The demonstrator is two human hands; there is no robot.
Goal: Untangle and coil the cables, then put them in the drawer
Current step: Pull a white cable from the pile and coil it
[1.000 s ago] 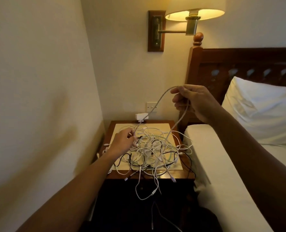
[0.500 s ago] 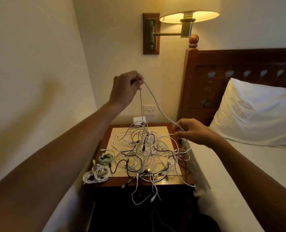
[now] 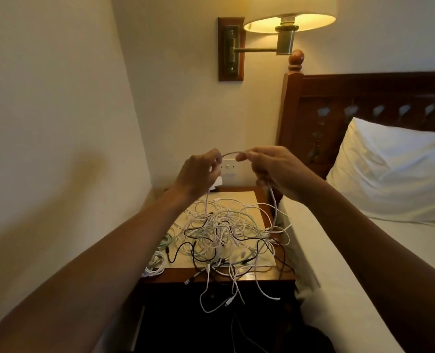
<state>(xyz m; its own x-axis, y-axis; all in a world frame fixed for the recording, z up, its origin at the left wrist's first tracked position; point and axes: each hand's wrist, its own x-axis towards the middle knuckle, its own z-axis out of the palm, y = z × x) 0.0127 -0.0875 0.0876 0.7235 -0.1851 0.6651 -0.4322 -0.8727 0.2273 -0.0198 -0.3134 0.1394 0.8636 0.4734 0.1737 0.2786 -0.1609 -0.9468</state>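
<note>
A tangled heap of white, black and pale green cables [image 3: 226,235] lies on the wooden nightstand [image 3: 249,276], with several ends hanging over its front edge. Above the heap I hold one white cable [image 3: 233,153] in both hands. My left hand [image 3: 201,171] pinches it on the left and my right hand [image 3: 272,169] grips it on the right, a short arc spanning between them. From each hand the cable drops down into the heap. Two small coiled cables, one white [image 3: 156,266] and one green [image 3: 166,242], rest at the nightstand's left edge. No drawer is visible.
A wall [image 3: 58,149] stands close on the left. The bed [image 3: 364,263] with a white pillow [image 3: 394,171] and dark wooden headboard [image 3: 364,98] borders the nightstand on the right. A lit wall lamp [image 3: 287,16] hangs above. A wall socket [image 3: 227,165] with a white plug [image 3: 217,186] sits behind the nightstand.
My left hand came down from high up and my right hand rose, so both now meet at the same height holding a short span of the white cable.
</note>
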